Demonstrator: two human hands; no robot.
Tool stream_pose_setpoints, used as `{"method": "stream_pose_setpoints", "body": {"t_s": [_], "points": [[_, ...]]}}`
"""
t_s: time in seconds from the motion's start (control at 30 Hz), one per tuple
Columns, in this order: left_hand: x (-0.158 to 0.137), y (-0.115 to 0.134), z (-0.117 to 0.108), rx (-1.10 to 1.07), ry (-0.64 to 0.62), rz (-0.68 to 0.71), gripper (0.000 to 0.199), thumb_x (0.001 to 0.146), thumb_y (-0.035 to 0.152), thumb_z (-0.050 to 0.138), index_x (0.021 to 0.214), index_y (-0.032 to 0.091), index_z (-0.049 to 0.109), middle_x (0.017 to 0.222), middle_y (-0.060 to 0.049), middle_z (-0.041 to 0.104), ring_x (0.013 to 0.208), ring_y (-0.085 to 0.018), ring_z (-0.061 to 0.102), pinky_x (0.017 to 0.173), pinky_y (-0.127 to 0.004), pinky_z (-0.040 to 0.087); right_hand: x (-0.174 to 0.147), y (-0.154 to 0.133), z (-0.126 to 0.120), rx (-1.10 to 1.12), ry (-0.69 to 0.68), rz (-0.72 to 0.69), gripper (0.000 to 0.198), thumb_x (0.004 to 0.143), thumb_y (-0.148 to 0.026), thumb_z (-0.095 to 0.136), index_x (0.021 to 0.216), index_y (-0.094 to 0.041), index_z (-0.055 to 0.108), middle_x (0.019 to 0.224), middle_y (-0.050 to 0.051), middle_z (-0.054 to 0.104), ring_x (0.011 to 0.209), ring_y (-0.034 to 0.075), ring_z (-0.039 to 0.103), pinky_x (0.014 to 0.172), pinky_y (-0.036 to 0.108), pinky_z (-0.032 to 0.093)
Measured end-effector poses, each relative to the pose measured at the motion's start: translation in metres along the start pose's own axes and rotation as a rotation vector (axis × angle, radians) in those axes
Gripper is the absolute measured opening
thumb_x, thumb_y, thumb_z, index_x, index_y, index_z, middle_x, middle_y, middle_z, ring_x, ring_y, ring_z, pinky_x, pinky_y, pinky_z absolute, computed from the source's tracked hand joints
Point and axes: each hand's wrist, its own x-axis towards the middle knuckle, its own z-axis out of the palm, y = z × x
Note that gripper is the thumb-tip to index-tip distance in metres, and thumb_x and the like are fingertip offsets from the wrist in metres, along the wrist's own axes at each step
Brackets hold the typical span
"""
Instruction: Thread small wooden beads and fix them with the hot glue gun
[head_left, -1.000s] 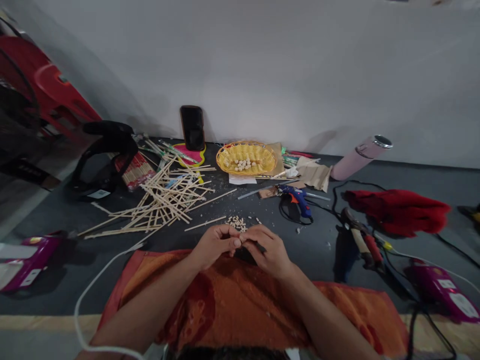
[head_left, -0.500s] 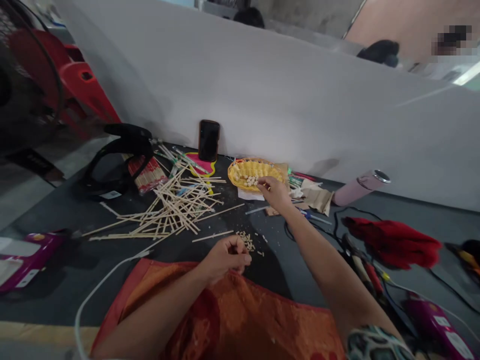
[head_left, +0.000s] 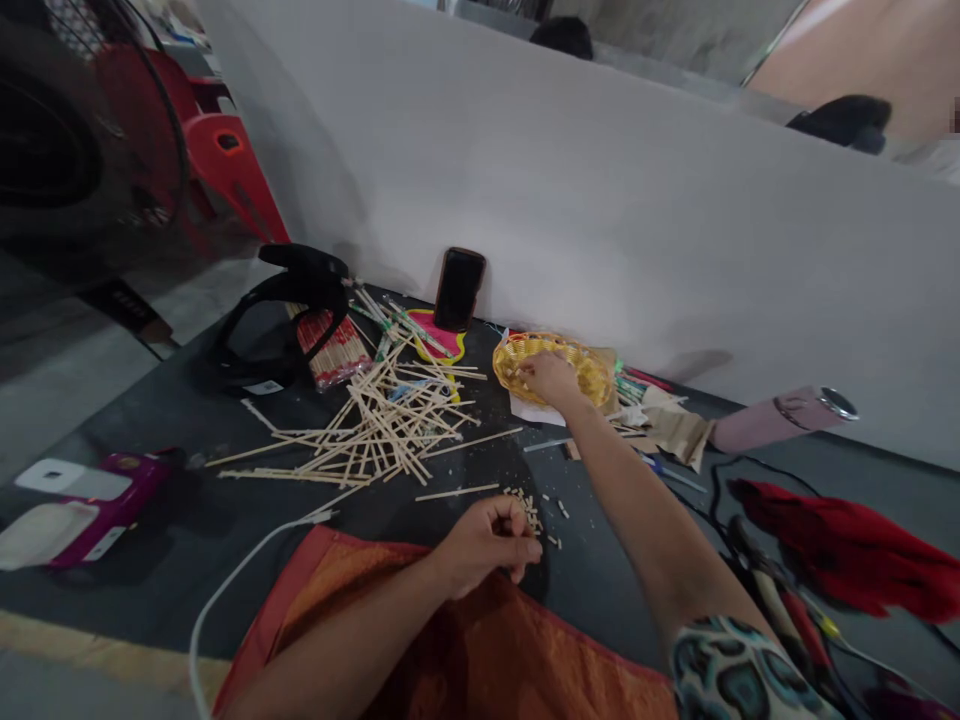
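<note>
My right hand (head_left: 553, 380) reaches into the yellow woven basket (head_left: 596, 372), fingers bent down over small pale pieces inside it. Its fingers are pinched together, and whatever they hold is hidden. My left hand (head_left: 487, 542) hovers at the near edge of the dark table, fingers curled with thumb against them; I cannot make out what is in them. Just beyond it lies a pile of short cut stick pieces (head_left: 529, 508). A single thin stick (head_left: 457, 492) rests to the left of that pile. Orange cloth (head_left: 480, 640) lies under my left forearm.
Long thin sticks (head_left: 382, 420) lie heaped at left, beside a packet of red-tipped sticks (head_left: 334, 350) and a black headband (head_left: 289, 300). A phone (head_left: 460, 290) leans on the white partition (head_left: 525, 180). A pink flask (head_left: 784, 418), red cloth (head_left: 847, 535) and pliers (head_left: 772, 600) are at right.
My right hand has moved deeper into the basket, down onto the pieces there. My left hand keeps its curled pose by the pile. The whole view has shifted, so things sit further right.
</note>
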Motion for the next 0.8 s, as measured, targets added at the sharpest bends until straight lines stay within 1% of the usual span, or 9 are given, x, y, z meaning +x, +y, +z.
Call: {"method": "stream_pose_setpoints", "body": {"t_s": [0.13,0.23,0.3,0.4,0.5,0.57,0.67,0.8], "points": [[0.0,0.002,0.0,-0.024,0.012,-0.006,0.038,0.061,0.025,0.079,0.067,0.016,0.042,0.064,0.0,0.056,0.052,-0.008,0.05,0.042,-0.019,0.042,0.005,0.004,-0.005,-0.021,-0.066,-0.003,0.024,0.08,-0.024,0.054,0.096,-0.026,0.072,0.103,0.009,0.067,0.105,0.028,0.051,0.085,0.039,0.042],[0.0,0.003,0.0,-0.03,0.014,-0.01,0.039,0.061,0.026,0.079,0.068,0.016,0.042,0.064,0.0,0.057,0.051,-0.008,0.049,0.042,-0.019,0.041,0.006,0.004,-0.008,-0.025,-0.084,-0.019,0.026,0.08,-0.022,0.053,0.099,-0.026,0.071,0.106,0.008,0.067,0.107,0.027,0.051,0.088,0.039,0.041],[0.0,0.004,0.0,-0.026,0.01,-0.011,0.039,0.061,0.027,0.079,0.068,0.016,0.042,0.064,0.0,0.057,0.049,-0.007,0.048,0.042,-0.019,0.041,0.006,0.001,-0.009,-0.023,-0.079,-0.038,0.028,0.083,-0.023,0.051,0.104,-0.025,0.069,0.111,0.007,0.065,0.108,0.027,0.05,0.091,0.039,0.039],[-0.001,0.003,0.0,-0.02,0.005,-0.009,0.04,0.06,0.028,0.08,0.068,0.017,0.042,0.063,0.0,0.057,0.05,-0.008,0.049,0.042,-0.019,0.04,0.005,-0.006,-0.009,-0.018,-0.072,-0.074,0.029,0.085,-0.03,0.051,0.109,-0.026,0.066,0.115,0.007,0.063,0.109,0.026,0.049,0.093,0.039,0.037],[0.0,0.004,0.0,-0.012,-0.002,-0.007,0.04,0.06,0.029,0.079,0.067,0.017,0.042,0.063,0.0,0.057,0.05,-0.008,0.05,0.042,-0.019,0.04,0.004,-0.016,-0.007,-0.019,-0.074,-0.108,0.028,0.083,-0.037,0.054,0.107,-0.029,0.067,0.113,0.006,0.064,0.109,0.027,0.048,0.091,0.04,0.037],[0.0,0.004,0.0,0.002,-0.01,-0.012,0.04,0.061,0.029,0.079,0.067,0.017,0.041,0.063,0.0,0.058,0.046,-0.007,0.049,0.041,-0.019,0.039,0.004,-0.021,-0.006,-0.022,-0.071,-0.12,0.025,0.083,-0.037,0.054,0.102,-0.03,0.068,0.11,0.005,0.065,0.108,0.028,0.048,0.091,0.042,0.036],[0.0,0.005,-0.001,0.015,-0.004,-0.012,0.041,0.061,0.031,0.079,0.068,0.017,0.041,0.063,-0.001,0.06,0.042,-0.006,0.047,0.041,-0.02,0.038,0.005,-0.023,-0.008,-0.025,-0.055,-0.119,0.022,0.083,-0.031,0.053,0.096,-0.028,0.07,0.104,0.006,0.067,0.107,0.028,0.048,0.092,0.043,0.034],[0.0,0.005,-0.001,0.021,0.005,-0.003,0.042,0.061,0.032,0.079,0.068,0.017,0.04,0.063,-0.001,0.06,0.042,-0.006,0.047,0.041,-0.02,0.039,0.007,-0.015,-0.013,-0.019,-0.03,-0.105,0.022,0.082,-0.023,0.051,0.092,-0.026,0.07,0.096,0.007,0.068,0.106,0.029,0.049,0.092,0.048,0.032]]}}
